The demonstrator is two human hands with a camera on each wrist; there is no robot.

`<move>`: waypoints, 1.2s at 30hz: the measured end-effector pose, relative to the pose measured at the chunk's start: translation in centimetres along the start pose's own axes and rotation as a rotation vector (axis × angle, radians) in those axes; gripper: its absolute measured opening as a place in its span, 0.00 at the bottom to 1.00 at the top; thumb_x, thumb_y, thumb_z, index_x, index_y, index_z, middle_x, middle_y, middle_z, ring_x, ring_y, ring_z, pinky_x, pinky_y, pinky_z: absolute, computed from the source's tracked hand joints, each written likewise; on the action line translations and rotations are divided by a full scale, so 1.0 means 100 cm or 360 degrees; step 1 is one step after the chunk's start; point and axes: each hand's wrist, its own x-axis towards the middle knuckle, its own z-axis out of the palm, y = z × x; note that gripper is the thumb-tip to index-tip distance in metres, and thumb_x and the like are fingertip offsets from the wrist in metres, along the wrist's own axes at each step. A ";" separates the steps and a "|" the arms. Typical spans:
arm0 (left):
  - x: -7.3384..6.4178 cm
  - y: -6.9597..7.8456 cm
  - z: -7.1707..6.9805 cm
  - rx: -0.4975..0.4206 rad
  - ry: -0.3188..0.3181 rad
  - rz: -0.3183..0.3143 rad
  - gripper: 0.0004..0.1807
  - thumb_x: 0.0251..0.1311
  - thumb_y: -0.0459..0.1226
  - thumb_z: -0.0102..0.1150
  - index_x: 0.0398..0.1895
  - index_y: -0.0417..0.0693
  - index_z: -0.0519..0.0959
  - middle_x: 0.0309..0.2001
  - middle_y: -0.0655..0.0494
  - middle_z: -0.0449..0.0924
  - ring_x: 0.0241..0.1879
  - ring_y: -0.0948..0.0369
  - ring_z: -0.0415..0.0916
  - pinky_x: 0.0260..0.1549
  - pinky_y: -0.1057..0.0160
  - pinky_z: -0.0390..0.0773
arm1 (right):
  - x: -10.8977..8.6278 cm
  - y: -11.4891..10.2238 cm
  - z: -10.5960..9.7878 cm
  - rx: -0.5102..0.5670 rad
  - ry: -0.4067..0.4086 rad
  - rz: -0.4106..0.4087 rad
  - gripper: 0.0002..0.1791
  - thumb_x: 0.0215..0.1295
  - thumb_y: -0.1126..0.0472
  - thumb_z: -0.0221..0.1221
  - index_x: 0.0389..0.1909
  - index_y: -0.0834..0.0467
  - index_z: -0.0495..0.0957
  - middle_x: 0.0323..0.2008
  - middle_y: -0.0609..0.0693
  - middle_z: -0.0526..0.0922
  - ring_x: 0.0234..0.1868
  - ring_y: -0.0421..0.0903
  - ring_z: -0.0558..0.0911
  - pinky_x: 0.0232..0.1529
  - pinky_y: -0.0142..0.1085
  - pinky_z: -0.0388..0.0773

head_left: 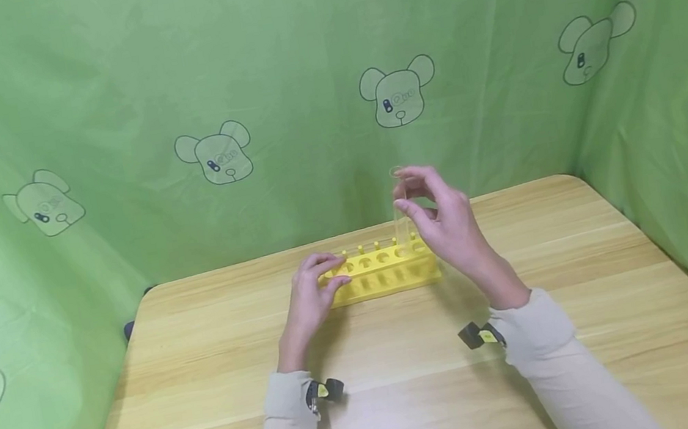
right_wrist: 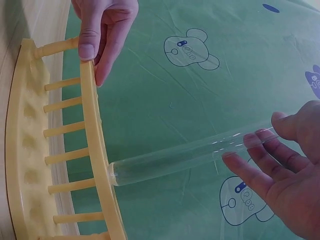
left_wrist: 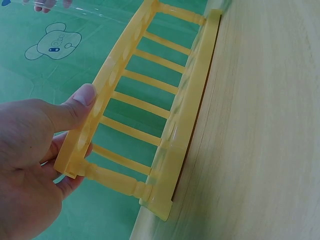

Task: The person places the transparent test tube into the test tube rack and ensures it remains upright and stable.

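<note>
A yellow test tube rack [head_left: 374,264] with a row of round holes stands on the table. My left hand [head_left: 310,292] grips its left end, the thumb [left_wrist: 82,99] on the top plate's front edge and the fingers behind. Over the right part of the rack, my right hand [head_left: 449,221] pinches a clear glass test tube [head_left: 402,226] near its upper end between thumb and fingers. The tube is upright, and in the right wrist view its rounded bottom [right_wrist: 114,173] is right at a hole in the rack's top plate [right_wrist: 95,127].
The rack is on a light wooden table [head_left: 207,368] near its back edge. Green curtains [head_left: 285,45] printed with bear heads hang behind and at both sides. Each wrist wears a small black camera, one on the left [head_left: 333,389] and one on the right [head_left: 471,335].
</note>
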 end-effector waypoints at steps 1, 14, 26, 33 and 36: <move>0.000 0.000 0.000 0.0000 -0.0001 0.0000 0.20 0.56 0.35 0.74 0.52 0.40 0.86 0.52 0.47 0.83 0.56 0.50 0.78 0.65 0.47 0.71 | 0.000 0.000 0.000 0.0000 -0.0003 0.0003 0.22 0.69 0.71 0.62 0.63 0.61 0.73 0.45 0.56 0.83 0.51 0.53 0.84 0.47 0.28 0.83; 0.000 0.001 0.000 -0.0003 -0.0011 -0.0004 0.20 0.56 0.35 0.74 0.53 0.41 0.86 0.53 0.48 0.83 0.56 0.51 0.78 0.65 0.48 0.71 | -0.001 0.000 0.002 -0.0018 -0.0009 0.0033 0.22 0.70 0.70 0.63 0.63 0.60 0.73 0.45 0.55 0.83 0.52 0.51 0.84 0.48 0.29 0.83; 0.001 0.001 0.000 -0.0012 -0.0019 -0.0023 0.21 0.56 0.35 0.74 0.53 0.40 0.85 0.53 0.47 0.83 0.56 0.51 0.78 0.65 0.51 0.72 | 0.000 0.000 0.005 -0.0036 -0.0013 0.0009 0.22 0.70 0.69 0.63 0.63 0.59 0.74 0.45 0.54 0.84 0.52 0.51 0.84 0.47 0.29 0.83; 0.000 0.001 0.000 -0.0007 -0.0017 -0.0009 0.20 0.56 0.35 0.74 0.53 0.39 0.85 0.52 0.46 0.83 0.56 0.51 0.78 0.65 0.50 0.72 | 0.000 -0.001 0.005 -0.0029 -0.0013 0.0011 0.21 0.70 0.69 0.63 0.63 0.59 0.74 0.45 0.54 0.84 0.51 0.51 0.84 0.47 0.29 0.84; 0.000 0.001 0.000 -0.0012 -0.0016 -0.0005 0.20 0.56 0.35 0.74 0.53 0.40 0.85 0.52 0.47 0.83 0.56 0.51 0.78 0.65 0.50 0.72 | 0.000 -0.001 0.005 -0.0028 -0.0014 0.0021 0.22 0.70 0.69 0.63 0.63 0.59 0.74 0.45 0.54 0.84 0.51 0.51 0.84 0.47 0.29 0.84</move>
